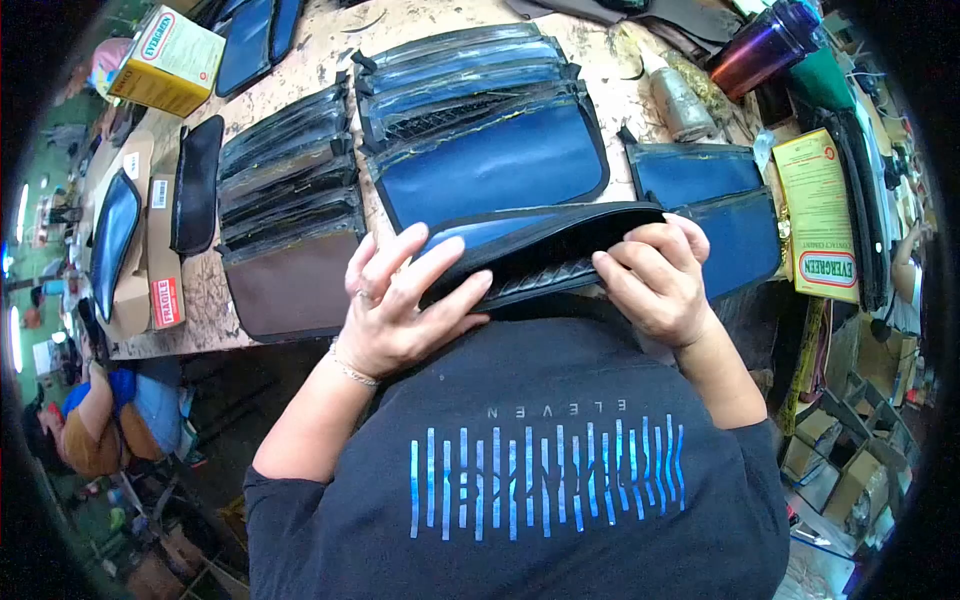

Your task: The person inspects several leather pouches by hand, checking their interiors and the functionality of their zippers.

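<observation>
Between my hands, close to my chest, is a black-edged pouch [545, 270] with a blue outer face. Its mouth gapes towards me, and a quilted black surface shows inside. My left hand [400, 300] holds the pouch's left end, fingers spread along it; the palm side is hidden. At the right end, my right hand [655, 275] pinches the edge with curled fingers. Just beyond the pouch lies an overlapping row of blue panels [490, 175] with black trim. A stack of brown panels [295, 285] lies left of my left hand.
Yellow Evergreen cement tins stand at the far left [175, 65] and right [818, 220]. Blue panels [725, 235] lie right of my right hand. A grimy container [680, 105] and shiny tumbler [765, 48] are at the back right. Cardboard [135, 285] lies on the worn table [190, 343].
</observation>
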A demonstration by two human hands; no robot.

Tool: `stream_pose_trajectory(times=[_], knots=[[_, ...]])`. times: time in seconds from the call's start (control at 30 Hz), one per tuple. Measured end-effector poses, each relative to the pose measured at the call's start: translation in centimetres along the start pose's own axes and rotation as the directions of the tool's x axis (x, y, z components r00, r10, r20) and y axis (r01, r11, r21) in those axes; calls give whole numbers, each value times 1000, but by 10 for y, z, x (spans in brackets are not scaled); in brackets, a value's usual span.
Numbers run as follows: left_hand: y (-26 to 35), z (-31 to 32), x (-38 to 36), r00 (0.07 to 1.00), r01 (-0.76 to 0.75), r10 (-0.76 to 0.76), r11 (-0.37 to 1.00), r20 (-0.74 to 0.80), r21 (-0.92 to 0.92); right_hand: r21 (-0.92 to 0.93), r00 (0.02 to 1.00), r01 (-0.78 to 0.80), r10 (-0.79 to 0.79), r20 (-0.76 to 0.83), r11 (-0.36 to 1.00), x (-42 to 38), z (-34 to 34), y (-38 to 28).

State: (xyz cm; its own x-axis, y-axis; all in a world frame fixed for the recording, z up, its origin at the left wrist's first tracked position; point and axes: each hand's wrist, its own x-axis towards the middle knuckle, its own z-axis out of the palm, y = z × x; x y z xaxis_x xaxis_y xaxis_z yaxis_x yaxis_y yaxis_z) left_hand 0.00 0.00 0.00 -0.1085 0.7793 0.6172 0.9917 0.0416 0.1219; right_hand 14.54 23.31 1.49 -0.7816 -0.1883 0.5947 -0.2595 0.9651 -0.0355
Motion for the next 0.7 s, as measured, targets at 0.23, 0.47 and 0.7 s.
stream_pose_trajectory(times=[0.23, 0.47, 0.7], knots=[[9, 5, 38, 994, 91, -97, 991, 56, 101, 85, 1000, -16, 18, -23, 996, 40, 24, -29], [-3, 4, 40, 999, -36, 43, 968, -25, 248, -7, 999, 52, -52, 9, 999, 50, 19, -21], [-23, -15, 37, 995, 102, -104, 968, -3, 227, -101, 999, 3, 0, 33, 995, 32, -6, 25]])
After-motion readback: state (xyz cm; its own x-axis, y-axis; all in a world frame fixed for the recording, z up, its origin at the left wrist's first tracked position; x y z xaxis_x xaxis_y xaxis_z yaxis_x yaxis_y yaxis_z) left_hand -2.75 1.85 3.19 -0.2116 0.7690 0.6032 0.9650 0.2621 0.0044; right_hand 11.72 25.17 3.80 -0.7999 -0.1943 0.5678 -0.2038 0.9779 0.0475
